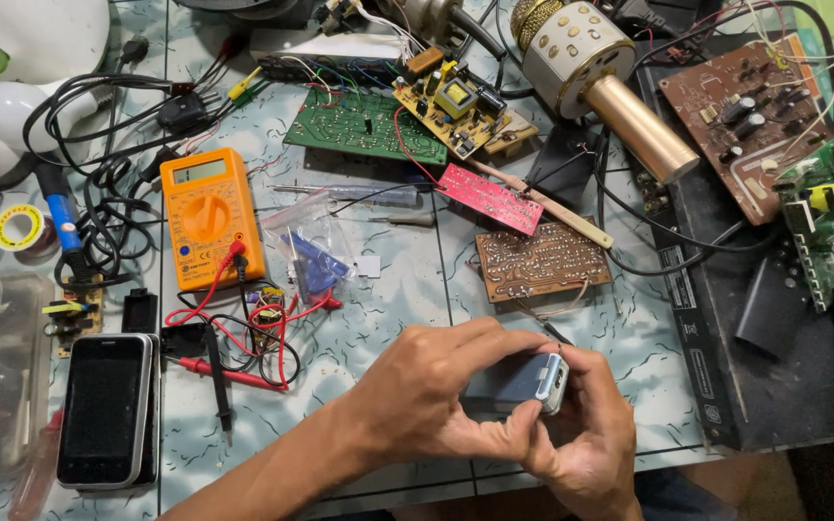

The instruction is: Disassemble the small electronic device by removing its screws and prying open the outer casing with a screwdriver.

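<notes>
Both hands clamp one small silver-grey gadget [531,379] low in the head view, just above the near edge of the tiled table [388,289]. From the left, the left hand [431,391] wraps over its top, while the right hand [586,434] cups it from below, thumb against its end (much of it is hidden by fingers). Behind the hands lies a brown circuit board [541,260]. Farther left sit an orange multimeter [209,217] with red and black leads, and a black phone [103,410].

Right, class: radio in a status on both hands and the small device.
Left hand and right hand both gripping small grey device. Held above tiled table. Brown circuit board just beyond, apart.
</notes>
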